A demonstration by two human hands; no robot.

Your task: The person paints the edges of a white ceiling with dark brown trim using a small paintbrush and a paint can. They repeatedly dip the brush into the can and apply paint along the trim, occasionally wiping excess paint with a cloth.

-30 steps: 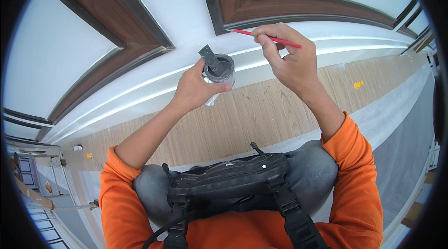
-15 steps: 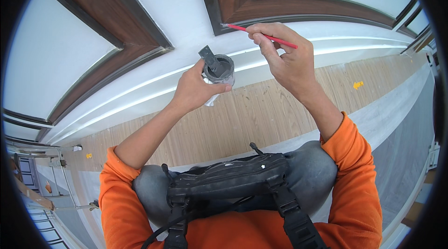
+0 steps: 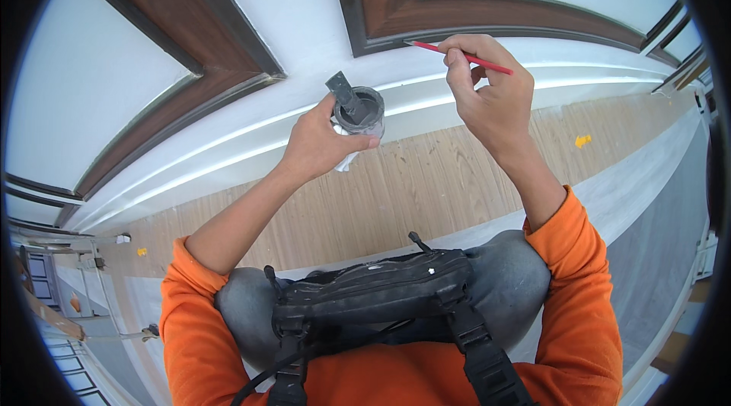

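My right hand (image 3: 493, 86) pinches a thin red-handled paintbrush (image 3: 476, 62). Its tip meets the dark grey outer edge (image 3: 384, 43) of a brown wood-look frame (image 3: 487, 14) on the white wall. In my left hand (image 3: 318, 139) is a small cup of dark grey paint (image 3: 369, 110), its fingers wrapped round the side. A flat grey stick (image 3: 341, 89) stands tilted in the cup. Some white cloth or tissue (image 3: 347, 156) is held against the cup, partly hidden by my fingers.
Another brown frame with grey edges (image 3: 221, 33) is on the wall at the left. White skirting (image 3: 251, 130) runs below the frames, above a wood-look floor (image 3: 381, 200). A yellow marker (image 3: 582, 141) lies at the right. A black pouch (image 3: 373, 288) rests across my lap.
My right hand has moved right along the frame's lower edge with the paintbrush, away from the corner. My left hand and the cup have stayed almost still.
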